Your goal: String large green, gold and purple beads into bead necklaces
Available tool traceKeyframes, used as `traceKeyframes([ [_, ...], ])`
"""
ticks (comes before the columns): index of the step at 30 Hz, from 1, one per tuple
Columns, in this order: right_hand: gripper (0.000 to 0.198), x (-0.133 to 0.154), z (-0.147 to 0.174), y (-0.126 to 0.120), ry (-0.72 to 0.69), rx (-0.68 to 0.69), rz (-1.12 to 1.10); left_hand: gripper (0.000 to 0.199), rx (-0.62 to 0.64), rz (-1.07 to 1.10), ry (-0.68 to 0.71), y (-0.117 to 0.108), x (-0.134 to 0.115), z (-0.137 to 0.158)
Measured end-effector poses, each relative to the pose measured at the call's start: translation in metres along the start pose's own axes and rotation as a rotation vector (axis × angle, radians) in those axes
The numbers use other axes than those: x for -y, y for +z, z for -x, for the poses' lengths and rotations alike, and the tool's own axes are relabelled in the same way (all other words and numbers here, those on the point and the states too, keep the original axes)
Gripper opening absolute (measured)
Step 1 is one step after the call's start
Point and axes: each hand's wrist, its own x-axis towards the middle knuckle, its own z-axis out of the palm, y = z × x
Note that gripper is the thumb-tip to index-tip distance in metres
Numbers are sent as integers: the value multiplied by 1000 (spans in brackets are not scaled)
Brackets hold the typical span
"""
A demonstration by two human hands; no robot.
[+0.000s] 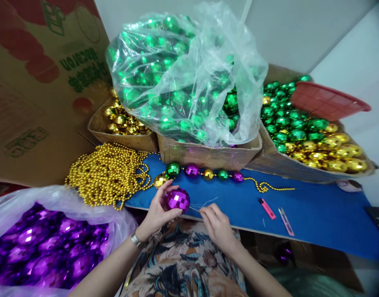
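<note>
Near the table's front edge my left hand [157, 210] grips a shiny purple faceted ball [178, 200] between thumb and fingers. To its right, my right hand [216, 225] pinches a thin pale thread [194, 208] that runs toward the ball. What the thread is tied to cannot be made out. Just behind, a strand of beads lies across the table: a gold ball [161, 180], a green ball [173, 169], a purple ball [192, 170] and more, ending at the right in a small gold bead chain [260, 185].
A gold bead chain pile [105, 171] lies left, above a bag of purple balls [53, 247]. Boxes of gold balls [124, 121] and green and gold balls [313, 134] flank a plastic bag of green balls [177, 82]. A pink cutter [267, 208] and thread snips [286, 222] lie right.
</note>
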Motion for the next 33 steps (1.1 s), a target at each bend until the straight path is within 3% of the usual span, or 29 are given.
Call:
traceKeyframes([
  [9, 21, 5, -5, 4, -13, -34, -56, 96, 78, 112, -25, 10, 6, 6],
  [12, 19, 3, -7, 3, 30, -55, -120, 86, 39, 150, 32, 1, 4, -5],
  [15, 20, -3, -6, 0, 79, -83, -158, 61, -120, -175, 83, -28, 2, -43],
  [17, 21, -6, -5, -1, 103, -93, -172, 46, -267, -601, 75, -54, 4, -79],
  [21, 20, -8, -4, -2, 115, -110, -172, 23, -308, -775, 26, -93, 16, -148],
  [26, 20, -8, -6, -2, 124, -140, -185, 6, -283, -798, -23, -98, 36, -184],
  [31, 20, -12, -3, -2, 161, -134, -215, 5, -339, -655, -39, -94, 41, -176],
  [33, 19, -14, -2, -2, 174, -123, -228, 17, -366, -552, -54, -92, 37, -164],
])
